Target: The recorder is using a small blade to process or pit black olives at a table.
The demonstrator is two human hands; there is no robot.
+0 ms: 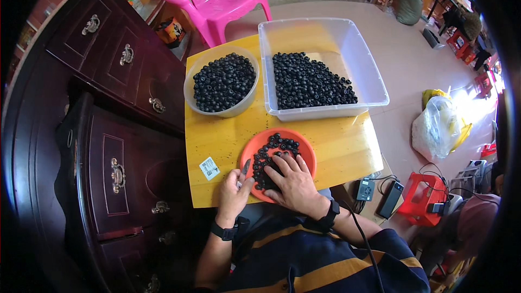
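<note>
My right hand (297, 185) lies with fingers spread over black beads (278, 143) in a shallow orange-red plate (309, 153). At the plate's left edge my left hand (234, 194) is closed round a small knife (246, 166), whose short dark blade points up and away from me. The beads are round, and many show a hole; those beneath my right palm are hidden. Beyond the plate, a round translucent tub (239, 109) is heaped with the same beads. To its right, a large clear rectangular bin (371, 84) holds more, piled toward its near left side.
Everything stands on a small yellow table (342, 144), with a white label (209, 168) and dark specks on its top. Dark wooden drawers (130, 179) crowd the left side. A pink chair (228, 2) stands behind. A red stool (419, 201) and black devices (389, 199) with cables lie right.
</note>
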